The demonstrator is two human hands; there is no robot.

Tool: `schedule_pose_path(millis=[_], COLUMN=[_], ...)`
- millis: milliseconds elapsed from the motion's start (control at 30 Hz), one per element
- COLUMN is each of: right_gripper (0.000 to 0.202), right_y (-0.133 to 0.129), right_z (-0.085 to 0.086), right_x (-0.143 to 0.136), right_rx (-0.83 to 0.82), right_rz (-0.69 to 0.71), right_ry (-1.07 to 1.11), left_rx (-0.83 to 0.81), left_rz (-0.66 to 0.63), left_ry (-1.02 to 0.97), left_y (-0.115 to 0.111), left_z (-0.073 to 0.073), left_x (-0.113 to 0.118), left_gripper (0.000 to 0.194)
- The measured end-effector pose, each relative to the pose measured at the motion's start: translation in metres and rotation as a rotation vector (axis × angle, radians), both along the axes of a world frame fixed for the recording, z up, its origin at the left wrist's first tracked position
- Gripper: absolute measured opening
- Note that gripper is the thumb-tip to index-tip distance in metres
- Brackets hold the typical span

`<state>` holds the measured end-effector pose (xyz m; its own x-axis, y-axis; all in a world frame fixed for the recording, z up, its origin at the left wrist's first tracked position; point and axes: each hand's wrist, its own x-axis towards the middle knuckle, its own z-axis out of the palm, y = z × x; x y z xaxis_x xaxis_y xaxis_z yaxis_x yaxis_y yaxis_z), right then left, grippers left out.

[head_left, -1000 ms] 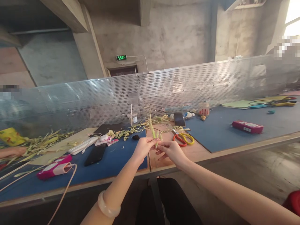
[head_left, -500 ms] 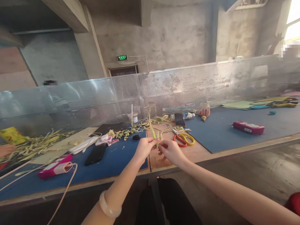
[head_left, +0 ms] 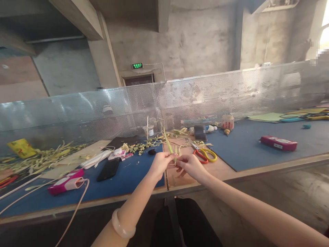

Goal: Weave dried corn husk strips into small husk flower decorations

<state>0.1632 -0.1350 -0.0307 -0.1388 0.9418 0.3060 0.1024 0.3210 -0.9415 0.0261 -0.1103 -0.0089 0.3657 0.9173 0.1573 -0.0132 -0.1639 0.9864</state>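
Note:
A bundle of pale green plant-leaf strips [head_left: 168, 142] stands up from between my two hands, its thin loose ends spreading at the top. My left hand [head_left: 160, 165] pinches the strips near their lower end, thumb and fingers pressed together. Close beside it, my right hand [head_left: 190, 165] pinches the same strips with thumb and forefinger, its other fingers curled below. Just right of my right hand lie scissors [head_left: 211, 156] with red and yellow handles, on a bare wooden part of the table [head_left: 223, 166].
Left on a blue mat are a black phone [head_left: 109, 169], a magenta box [head_left: 64, 181] with a cord, and small curled leaf pieces [head_left: 140, 147]. Leaf strips [head_left: 56, 154] pile at far left. A jar [head_left: 227, 122] and another magenta box [head_left: 278, 143] stand right. A perforated metal screen [head_left: 174, 99] runs behind.
The view has shifted slightly, so the table's things sit a little farther right. Both hands keep their pinch on the strips with hardly any movement. At far left, another person's hand has drawn back.

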Motion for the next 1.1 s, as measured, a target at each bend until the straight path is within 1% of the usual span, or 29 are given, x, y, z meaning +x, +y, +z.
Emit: schedule_pose_path(millis=[200,367,500,800,1000,1100], right_gripper=[0.012,0.014,0.014,0.015,0.019,0.02], right_y=[-0.001,0.004,0.005,0.004,0.0,-0.001], right_z=[0.005,0.004,0.002,0.002,0.008,0.01], right_x=[0.005,0.009,0.01,0.01,0.013,0.014], right_rx=[-0.037,-0.045,-0.039,-0.046,-0.044,-0.037], right_rz=[0.026,0.016,-0.011,-0.028,0.034,0.041], right_ry=[-0.015,-0.035,-0.058,-0.116,-0.173,-0.203], left_rx=[-0.086,-0.136,-0.123,-0.126,-0.123,-0.124], left_rz=[0.013,0.026,0.027,0.018,0.002,-0.003], left_ry=[0.047,-0.003,-0.029,-0.043,-0.032,-0.028], left_y=[0.0,0.0,0.002,0.006,0.006,0.007], left_z=[0.009,0.011,0.009,0.002,-0.001,-0.002], left_x=[0.0,0.001,0.003,0.003,0.002,0.001], left_gripper=[0.023,0.018,0.014,0.016,0.014,0.012])
